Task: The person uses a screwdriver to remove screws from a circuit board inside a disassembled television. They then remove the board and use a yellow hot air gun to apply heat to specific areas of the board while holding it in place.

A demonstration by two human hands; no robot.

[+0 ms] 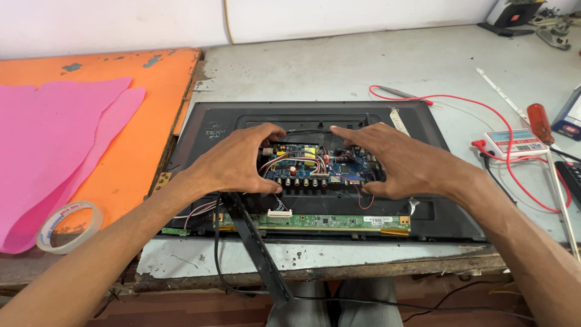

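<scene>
Grey and worn, the workbench carries a black panel back, lying flat near its front edge. Both hands rest on the blue circuit board in the middle: the left hand and right hand have fingers spread and curled over its ends. Thin wires run under the fingertips, so a slip could pull a connector loose, I think.
</scene>
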